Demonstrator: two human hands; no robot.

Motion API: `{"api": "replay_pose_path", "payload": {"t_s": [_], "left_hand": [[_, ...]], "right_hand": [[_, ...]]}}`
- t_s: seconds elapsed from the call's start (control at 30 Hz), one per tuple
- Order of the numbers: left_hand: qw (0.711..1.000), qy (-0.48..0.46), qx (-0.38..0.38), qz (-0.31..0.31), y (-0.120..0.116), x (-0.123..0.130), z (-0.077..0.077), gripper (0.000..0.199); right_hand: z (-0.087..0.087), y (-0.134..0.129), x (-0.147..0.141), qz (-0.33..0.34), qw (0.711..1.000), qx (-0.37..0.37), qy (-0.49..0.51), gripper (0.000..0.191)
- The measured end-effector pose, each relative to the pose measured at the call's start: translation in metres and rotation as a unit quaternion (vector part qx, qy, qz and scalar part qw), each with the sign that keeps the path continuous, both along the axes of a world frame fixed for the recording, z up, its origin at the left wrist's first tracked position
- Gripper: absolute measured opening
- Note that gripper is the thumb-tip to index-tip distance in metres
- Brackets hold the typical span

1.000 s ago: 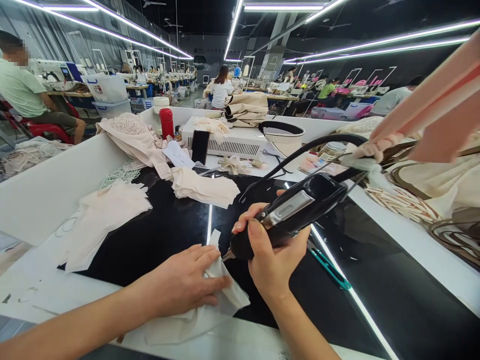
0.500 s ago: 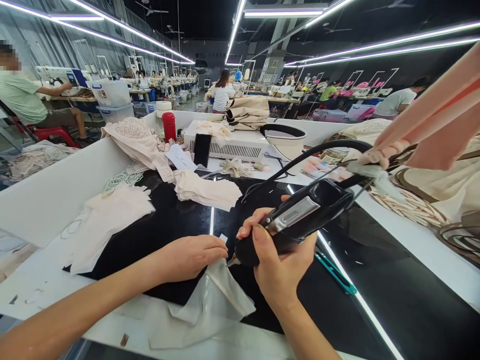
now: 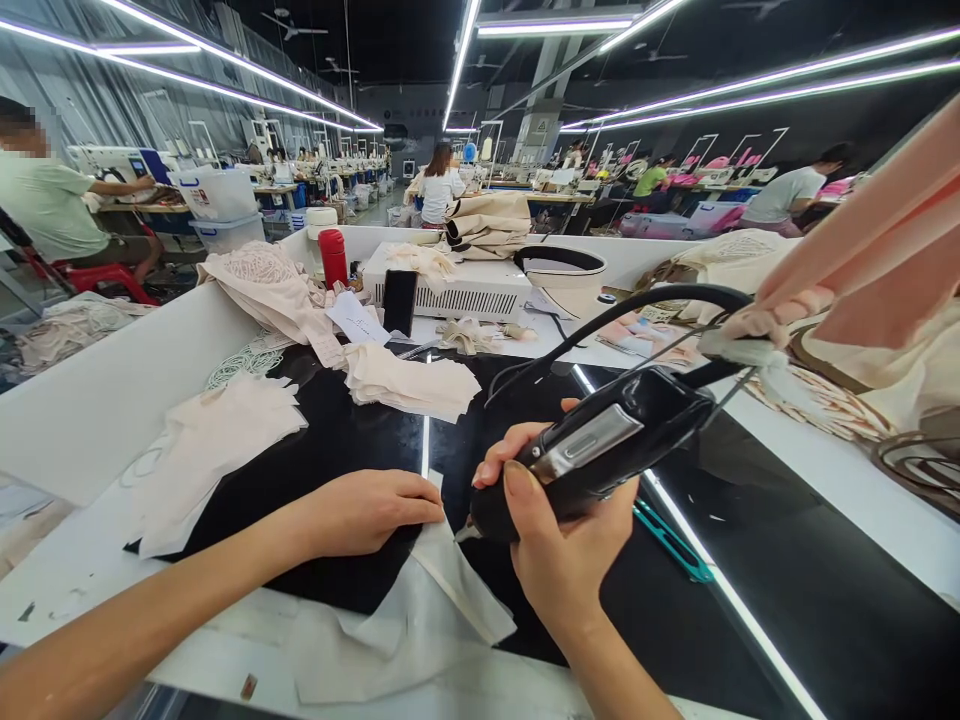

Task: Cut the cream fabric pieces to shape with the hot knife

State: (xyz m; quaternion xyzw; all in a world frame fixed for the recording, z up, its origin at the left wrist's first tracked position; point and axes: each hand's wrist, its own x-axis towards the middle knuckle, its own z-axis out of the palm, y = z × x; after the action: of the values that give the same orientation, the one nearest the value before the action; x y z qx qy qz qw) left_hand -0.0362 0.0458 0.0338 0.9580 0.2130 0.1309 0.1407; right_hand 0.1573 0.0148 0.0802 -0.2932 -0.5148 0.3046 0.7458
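My right hand is wrapped round a black corded handheld power tool with a silver plate on its side. Its small metal tip points down-left, just right of a thin off-white cloth piece. That cloth drapes over the near edge of a glossy black mat. At the cloth's upper end my left hand has its fingers closed together, gripping or pressing the fabric. The thumb is hidden beneath the hand. From the tool's rear, a black cable and a cord run up to a knotted pink cloth strip.
Two stacks of cut cloth lie left and at the mat's back. A teal-handled tool rests right of my right hand. Behind stand a phone, red bottle and white vented box. Co-workers sit at sewing machines beyond.
My left hand has shifted slightly left. The tool's metal tip now shows beside the cloth, apart from my left fingers. The whole view has shifted a little.
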Motion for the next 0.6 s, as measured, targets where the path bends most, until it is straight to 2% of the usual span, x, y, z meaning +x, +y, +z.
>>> {"api": "replay_pose_path", "payload": {"t_s": [0.23,0.6], "left_hand": [[1.000,0.026,0.008,-0.007,-0.002,-0.003,0.006,0.057],[0.999,0.033,0.031,-0.016,-0.002,-0.003,0.001,0.058]], "right_hand": [[0.001,0.000,-0.001,0.003,1.000,-0.003,0.012,0.036],[0.004,0.010,-0.002,-0.012,1.000,0.004,0.022,0.036]]}}
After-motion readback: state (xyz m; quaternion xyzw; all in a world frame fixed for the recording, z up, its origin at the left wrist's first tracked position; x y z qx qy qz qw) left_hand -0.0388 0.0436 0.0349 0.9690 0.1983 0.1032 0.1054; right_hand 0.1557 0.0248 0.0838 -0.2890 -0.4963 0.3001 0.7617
